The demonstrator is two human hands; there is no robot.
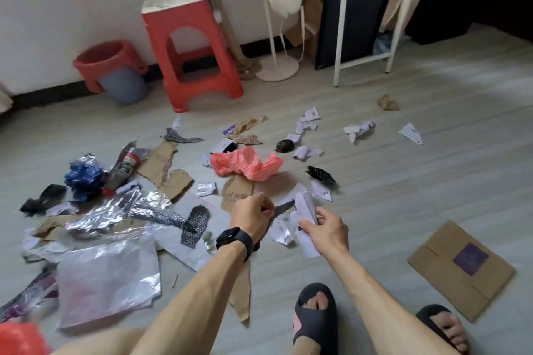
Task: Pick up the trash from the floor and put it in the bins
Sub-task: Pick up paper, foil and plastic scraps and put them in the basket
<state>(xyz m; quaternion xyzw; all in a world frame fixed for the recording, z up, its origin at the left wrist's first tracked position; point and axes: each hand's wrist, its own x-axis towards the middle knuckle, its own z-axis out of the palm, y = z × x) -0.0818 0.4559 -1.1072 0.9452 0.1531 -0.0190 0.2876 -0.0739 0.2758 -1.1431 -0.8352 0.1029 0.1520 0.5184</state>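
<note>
Trash covers the grey floor: a pink plastic bag (246, 165), torn cardboard (161, 164), a crushed bottle (124, 167), blue foil (83, 177), silver film (115, 215), black scraps (320, 174) and white paper bits (307, 121). My left hand (252, 217), with a black watch on the wrist, is closed on a dark strip (284, 207) just above the floor. My right hand (327, 229) grips a white paper slip (305, 210). A red bin (108, 65) and a grey bin (124, 86) stand stacked by the wall, far left.
A red stool (191, 46) stands by the wall next to the bins. A white stand base (277, 69) and a white rack (363, 60) are behind. A flat cardboard box (461, 271) lies at right. My sandalled feet (315, 314) are at the bottom.
</note>
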